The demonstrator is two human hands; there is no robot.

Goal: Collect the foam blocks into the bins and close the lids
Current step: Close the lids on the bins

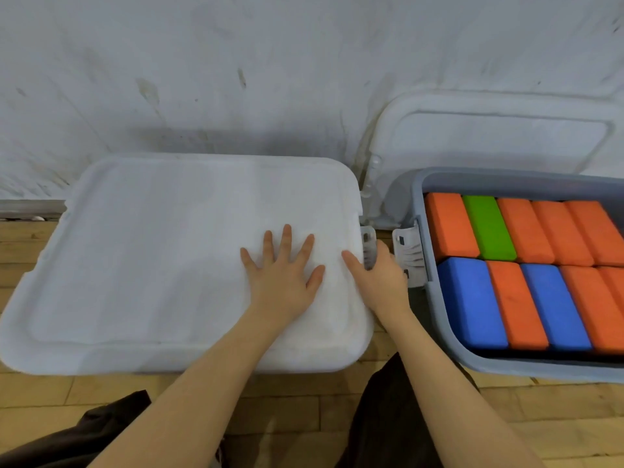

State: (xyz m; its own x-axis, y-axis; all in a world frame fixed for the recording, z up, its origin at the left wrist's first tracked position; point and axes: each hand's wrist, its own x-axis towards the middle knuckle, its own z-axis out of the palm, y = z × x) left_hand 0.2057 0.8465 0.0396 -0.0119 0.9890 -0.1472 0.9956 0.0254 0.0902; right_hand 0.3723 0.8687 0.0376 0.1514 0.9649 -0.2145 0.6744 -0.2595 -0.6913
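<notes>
A white lid (pixel 162 258) lies flat over the left bin. My left hand (pixel 283 271) presses on its right part with fingers spread and straight. My right hand (pixel 381 275) curls over the lid's right edge, thumb on top, fingers on the white latch (pixel 368 243) at the bin's side. To the right stands an uncovered grey bin (pixel 439 336) filled with orange foam blocks (pixel 449 224), blue foam blocks (pixel 469 298) and one green foam block (pixel 488 231). Its own white lid (pixel 489 140) leans upright against the wall behind it.
A scuffed white wall (pixel 270 62) rises just behind both bins. The bins sit on a wooden plank floor (pixel 304 417). My dark-trousered knees (pixel 388 417) are at the bottom of the view. A narrow gap separates the two bins.
</notes>
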